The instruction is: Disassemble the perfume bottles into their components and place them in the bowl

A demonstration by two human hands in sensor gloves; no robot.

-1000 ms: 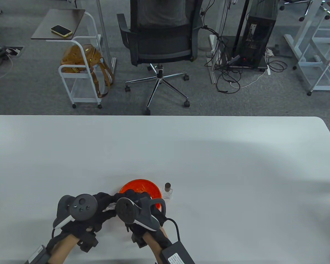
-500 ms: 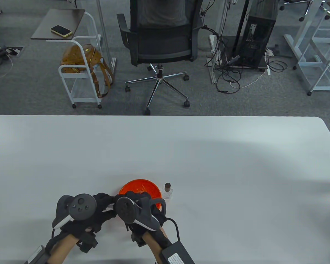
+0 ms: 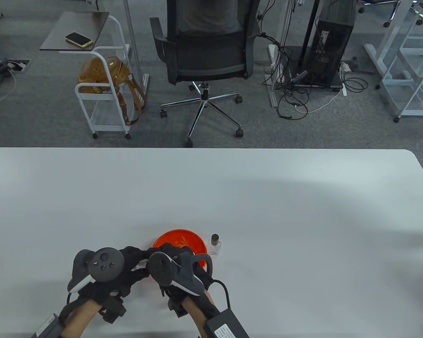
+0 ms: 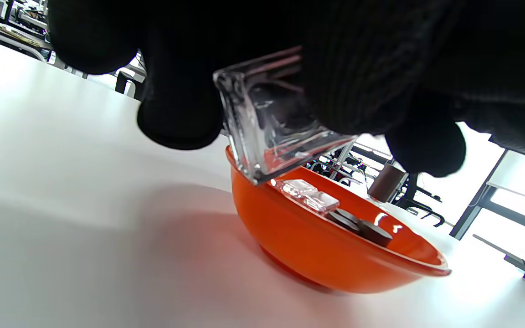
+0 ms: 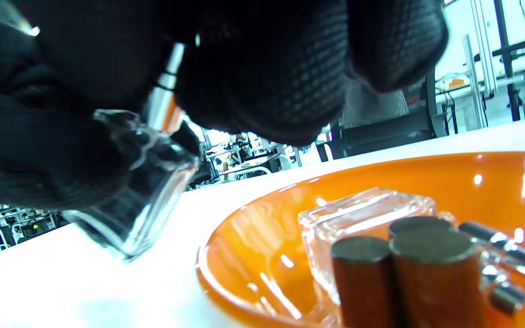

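My left hand (image 3: pixel 135 262) grips a clear square glass bottle (image 4: pixel 271 123), tilted just above the near rim of the orange bowl (image 3: pixel 194 243). Fingers of my right hand (image 3: pixel 171 253) pinch the silver spray head (image 5: pixel 164 95) on that bottle's neck. In the table view the two hands are pressed together over the bowl's near left side and hide the bottle. The bowl holds a clear glass bottle (image 5: pixel 362 218), brown caps (image 5: pixel 426 273) and silver spray parts (image 5: pixel 504 255). Another perfume bottle (image 3: pixel 215 245) with a brown cap stands upright just right of the bowl.
The white table (image 3: pixel 268 197) spreads wide around the bowl, with its far edge at mid-frame. Beyond it stand an office chair (image 3: pixel 206 52) and a small cart (image 3: pixel 102 95). A cable and a box hang from my right forearm (image 3: pixel 222 325).
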